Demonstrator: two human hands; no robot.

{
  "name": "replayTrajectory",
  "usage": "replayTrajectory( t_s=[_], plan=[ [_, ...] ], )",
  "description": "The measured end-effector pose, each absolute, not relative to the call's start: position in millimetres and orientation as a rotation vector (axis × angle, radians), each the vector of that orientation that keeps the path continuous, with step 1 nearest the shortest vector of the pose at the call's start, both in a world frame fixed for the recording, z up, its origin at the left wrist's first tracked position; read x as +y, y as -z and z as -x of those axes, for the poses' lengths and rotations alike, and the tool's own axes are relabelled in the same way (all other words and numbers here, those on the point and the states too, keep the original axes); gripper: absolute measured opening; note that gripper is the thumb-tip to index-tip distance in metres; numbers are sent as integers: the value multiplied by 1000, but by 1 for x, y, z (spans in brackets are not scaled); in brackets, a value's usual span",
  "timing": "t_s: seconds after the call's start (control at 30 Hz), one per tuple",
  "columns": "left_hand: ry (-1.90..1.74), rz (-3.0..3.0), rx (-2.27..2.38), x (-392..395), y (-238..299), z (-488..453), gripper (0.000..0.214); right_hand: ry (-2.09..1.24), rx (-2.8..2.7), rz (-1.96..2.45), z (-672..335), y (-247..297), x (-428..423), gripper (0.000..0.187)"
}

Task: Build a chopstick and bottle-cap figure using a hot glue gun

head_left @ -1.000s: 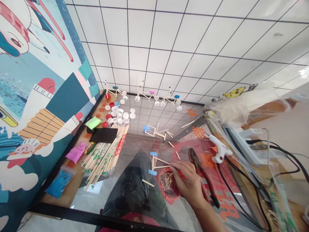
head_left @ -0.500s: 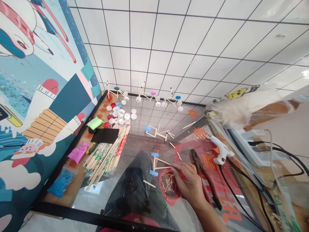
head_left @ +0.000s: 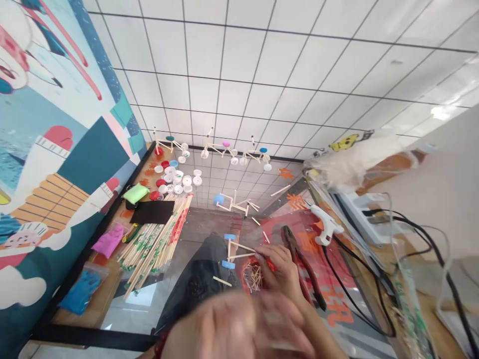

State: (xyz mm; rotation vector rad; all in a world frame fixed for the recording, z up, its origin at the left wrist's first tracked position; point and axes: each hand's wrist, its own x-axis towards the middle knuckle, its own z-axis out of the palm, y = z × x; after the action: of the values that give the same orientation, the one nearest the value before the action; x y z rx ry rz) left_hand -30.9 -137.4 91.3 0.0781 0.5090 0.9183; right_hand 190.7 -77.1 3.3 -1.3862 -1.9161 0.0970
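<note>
My right hand (head_left: 280, 271) rests on the glass table with its fingertips pinched on the ends of two thin sticks of a small stick frame (head_left: 235, 251). That frame carries two blue foam pieces and lies flat. Just under the hand a red dish (head_left: 250, 280) holds several short stick bits. My left hand (head_left: 239, 324) fills the bottom of the view, very near the camera and smeared by motion; its fingers cannot be made out. One loose stick (head_left: 222, 281) lies left of the dish.
Pliers (head_left: 300, 266) and a white glue gun (head_left: 324, 225) lie right of my right hand, with black cables (head_left: 359, 284) and a power strip (head_left: 368, 215) beyond. A chopstick bundle (head_left: 155, 244), bottle caps (head_left: 175, 180), a black sheet (head_left: 151, 212) and stick bicycles (head_left: 220, 147) sit left and behind.
My left hand has come up into view at the bottom, blurred. The camera has shifted a little; my right hand keeps its pinch on the stick frame.
</note>
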Motion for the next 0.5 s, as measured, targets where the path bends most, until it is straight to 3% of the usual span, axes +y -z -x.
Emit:
replayTrajectory(
  t_s=[0.1, 0.5],
  plan=[
    [-904, 70, 478, -102, -102, 25, 10, -151, -1918, 1409, -191, -4, -79, 12],
    [-888, 230, 472, -88, -101, 22, 12, -184, -1891, 1419, -191, -4, -80, 11]
  ],
)
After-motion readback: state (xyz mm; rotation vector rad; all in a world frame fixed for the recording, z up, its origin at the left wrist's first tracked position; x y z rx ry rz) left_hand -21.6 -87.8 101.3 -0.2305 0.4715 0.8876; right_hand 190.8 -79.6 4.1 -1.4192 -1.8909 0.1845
